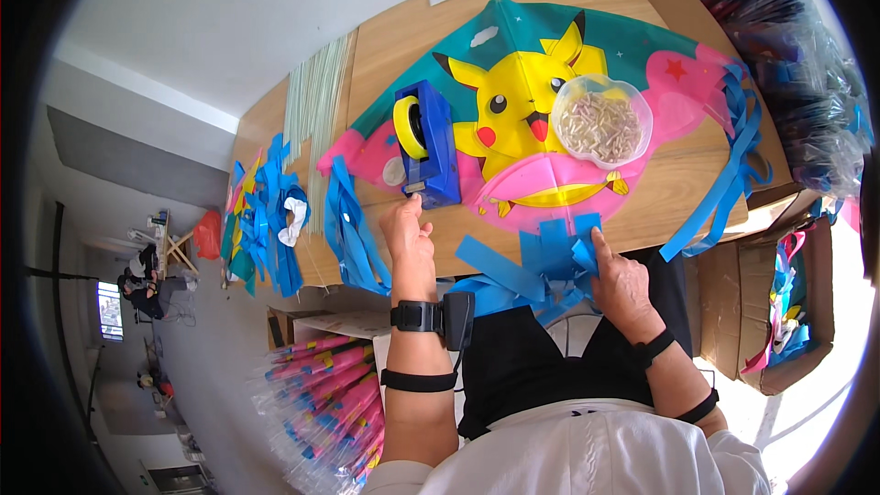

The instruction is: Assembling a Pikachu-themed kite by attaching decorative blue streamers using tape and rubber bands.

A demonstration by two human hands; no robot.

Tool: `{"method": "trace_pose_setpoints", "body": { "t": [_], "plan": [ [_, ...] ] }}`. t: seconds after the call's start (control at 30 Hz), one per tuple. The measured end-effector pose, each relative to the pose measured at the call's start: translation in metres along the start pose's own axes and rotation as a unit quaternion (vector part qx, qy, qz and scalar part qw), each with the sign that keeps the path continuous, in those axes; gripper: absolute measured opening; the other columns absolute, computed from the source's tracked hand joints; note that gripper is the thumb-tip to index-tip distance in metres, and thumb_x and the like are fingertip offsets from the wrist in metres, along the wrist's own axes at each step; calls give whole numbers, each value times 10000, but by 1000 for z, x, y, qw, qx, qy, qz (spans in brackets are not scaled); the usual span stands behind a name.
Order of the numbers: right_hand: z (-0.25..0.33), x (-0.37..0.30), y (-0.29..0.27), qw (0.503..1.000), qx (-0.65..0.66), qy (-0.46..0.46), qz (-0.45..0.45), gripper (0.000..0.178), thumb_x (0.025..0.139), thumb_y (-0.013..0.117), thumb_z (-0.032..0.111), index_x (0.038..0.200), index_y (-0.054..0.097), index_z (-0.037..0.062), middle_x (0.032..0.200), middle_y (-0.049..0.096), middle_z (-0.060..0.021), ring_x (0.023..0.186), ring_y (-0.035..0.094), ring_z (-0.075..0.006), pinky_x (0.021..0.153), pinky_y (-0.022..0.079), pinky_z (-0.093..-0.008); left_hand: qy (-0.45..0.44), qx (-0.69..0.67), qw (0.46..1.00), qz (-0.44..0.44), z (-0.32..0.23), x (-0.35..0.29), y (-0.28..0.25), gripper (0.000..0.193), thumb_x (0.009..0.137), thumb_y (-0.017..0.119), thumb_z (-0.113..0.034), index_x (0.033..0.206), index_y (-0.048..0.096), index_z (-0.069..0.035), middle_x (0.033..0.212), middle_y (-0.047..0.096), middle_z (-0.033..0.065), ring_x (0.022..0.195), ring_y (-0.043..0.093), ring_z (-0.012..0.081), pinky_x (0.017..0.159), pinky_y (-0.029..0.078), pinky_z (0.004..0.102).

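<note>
A kite [513, 82] with a yellow cartoon animal on teal and pink lies spread over the wooden table. On its left part stands a blue tape dispenser [444, 147] with a yellow-cored roll. My left hand [408, 229] is at the dispenser's front, fingers drawn together at the cutting edge, where the tape end is. Wide blue streamers [550, 252] hang from the kite's lower edge over the table's front. My right hand [623, 289] grips one of them, its index finger lying along the strip. A clear flower-shaped bowl [602, 121] of small tube-like pieces rests on the kite's right half.
Thin pale rods [316, 82] lie at the table's left, near a pile of blue streamers [275, 220]. Wrapped kites [325, 394] fill the space below left. An open cardboard box [761, 312] and bundles in clear plastic [797, 64] are at right. Another person [147, 284] sits far left.
</note>
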State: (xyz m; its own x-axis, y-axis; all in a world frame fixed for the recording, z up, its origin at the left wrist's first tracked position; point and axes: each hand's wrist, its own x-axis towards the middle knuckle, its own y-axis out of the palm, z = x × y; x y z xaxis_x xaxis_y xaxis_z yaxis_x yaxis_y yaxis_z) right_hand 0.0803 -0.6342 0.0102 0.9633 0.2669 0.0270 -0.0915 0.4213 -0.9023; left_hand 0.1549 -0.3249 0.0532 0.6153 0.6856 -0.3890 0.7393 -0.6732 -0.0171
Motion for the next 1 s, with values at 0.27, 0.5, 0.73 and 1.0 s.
{"method": "trace_pose_setpoints", "body": {
  "t": [0.27, 0.5, 0.73, 1.0],
  "plan": [
    [-4, -1, 4, 1000, -3, -21, -17, 675, 709, 589, 36, 1355, 400, -22, 719, 634, -159, 579, 628, -322, 541, 490, -417, -73, -23, 994, 76, 40, -32, 15, 121, 820, 671, -118, 906, 603, -66, 699, 486, -33, 580, 446, 82, 481, 340, 267],
    [5, 2, -8, 999, -46, -17, 24, 627, 743, 556, 48, 1346, 415, -54, 702, 639, -135, 577, 644, -275, 533, 499, -379, -218, -54, 905, 362, 44, -85, 66, 170, 901, 583, -130, 1005, 591, 5, 600, 388, -47, 416, 307, 39, 382, 252, 207],
    [5, 3, -15, 997, -45, -9, 56, 643, 742, 546, 51, 1357, 396, -62, 726, 653, -149, 599, 658, -272, 544, 508, -385, -217, 34, 898, 381, 68, -102, 100, 191, 904, 567, -125, 1018, 623, 17, 556, 361, -85, 415, 292, 18, 371, 219, 193],
    [3, 3, -13, 998, -33, -13, 53, 625, 755, 538, 54, 1351, 397, -70, 726, 654, -156, 614, 664, -277, 549, 513, -385, -172, 32, 910, 375, 77, -100, 106, 166, 884, 576, -62, 973, 647, 59, 560, 380, -79, 430, 297, 16, 391, 216, 177]
  ]
}}
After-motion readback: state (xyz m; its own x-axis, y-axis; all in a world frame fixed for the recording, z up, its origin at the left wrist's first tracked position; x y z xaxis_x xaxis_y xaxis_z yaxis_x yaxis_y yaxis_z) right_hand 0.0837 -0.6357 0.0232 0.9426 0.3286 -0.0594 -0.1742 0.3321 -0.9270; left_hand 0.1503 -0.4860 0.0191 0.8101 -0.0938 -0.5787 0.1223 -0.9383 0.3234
